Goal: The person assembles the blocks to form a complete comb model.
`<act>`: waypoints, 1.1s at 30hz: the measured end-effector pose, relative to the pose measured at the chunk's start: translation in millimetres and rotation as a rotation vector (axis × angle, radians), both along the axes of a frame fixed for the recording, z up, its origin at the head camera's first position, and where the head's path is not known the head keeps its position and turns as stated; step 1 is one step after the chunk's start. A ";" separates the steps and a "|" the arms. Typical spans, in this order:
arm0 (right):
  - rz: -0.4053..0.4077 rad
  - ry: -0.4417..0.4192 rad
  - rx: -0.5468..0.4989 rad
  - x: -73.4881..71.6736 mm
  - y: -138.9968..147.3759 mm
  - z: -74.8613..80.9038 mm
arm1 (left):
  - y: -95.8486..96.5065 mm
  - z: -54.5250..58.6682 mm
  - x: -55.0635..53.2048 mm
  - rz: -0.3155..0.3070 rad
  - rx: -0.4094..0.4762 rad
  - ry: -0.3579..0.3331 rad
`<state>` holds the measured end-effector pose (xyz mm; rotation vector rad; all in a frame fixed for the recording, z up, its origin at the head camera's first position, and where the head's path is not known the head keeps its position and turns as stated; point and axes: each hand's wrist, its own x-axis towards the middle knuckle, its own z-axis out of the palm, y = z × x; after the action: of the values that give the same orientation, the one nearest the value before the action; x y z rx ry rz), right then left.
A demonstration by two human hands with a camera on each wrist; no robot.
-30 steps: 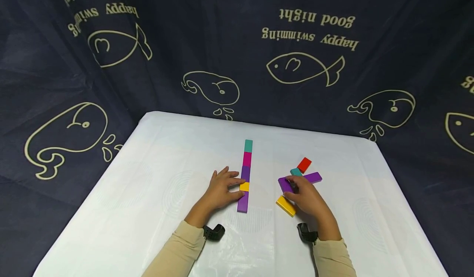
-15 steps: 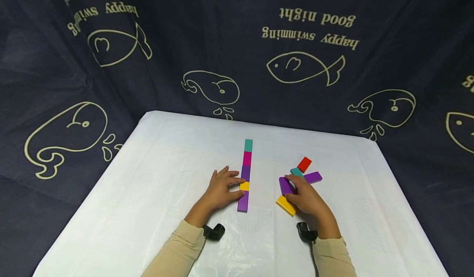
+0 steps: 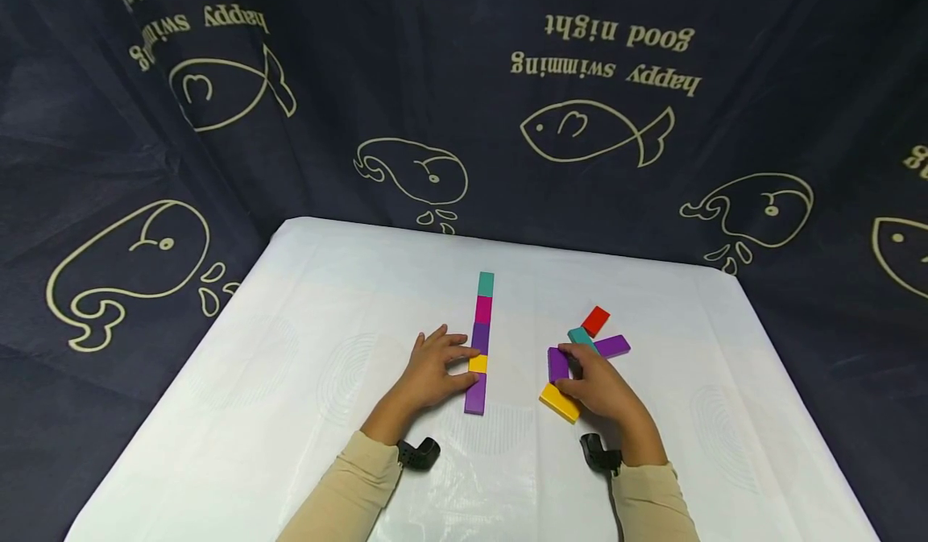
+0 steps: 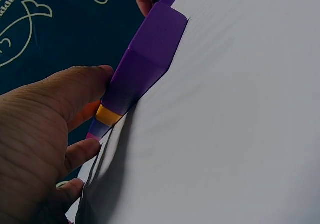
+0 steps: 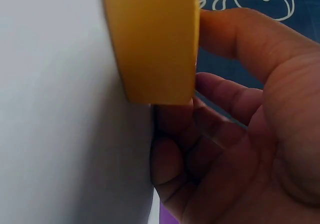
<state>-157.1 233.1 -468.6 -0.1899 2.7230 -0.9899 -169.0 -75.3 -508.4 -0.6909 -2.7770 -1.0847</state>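
A straight row of flat blocks lies mid-table: teal, magenta, violet, yellow and, nearest the person, a longer purple block. My left hand rests at the row's left side, index fingertip at the yellow block and thumb at the long purple one. On the right, my right hand pinches another purple block by its ends, between index finger and thumb. Close below its thumb lies a yellow block, large in the right wrist view.
Beyond the right hand lie a red block, a teal block and a purple block, close together. The white-covered table ends at a dark printed curtain. Each wrist wears a small black camera.
The purple block in the right hand has turned from slanted to nearly upright in the head view, roughly parallel to the row. The left hand and the row have not moved.
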 end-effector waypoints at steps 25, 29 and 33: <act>0.006 0.047 0.006 -3.0 0.7 -6.2 | -0.9 1.0 0.4 0.001 -0.017 -0.008; -0.010 0.051 0.002 -2.6 1.6 -5.7 | -1.0 1.0 0.8 0.000 -0.017 -0.004; -0.018 0.074 -0.011 -2.2 1.0 -3.9 | -1.2 1.8 1.5 -0.004 -0.007 0.000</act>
<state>-159.2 234.1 -472.6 -0.2081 2.7908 -1.0226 -167.5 -76.5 -506.7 -0.6971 -2.7820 -1.0770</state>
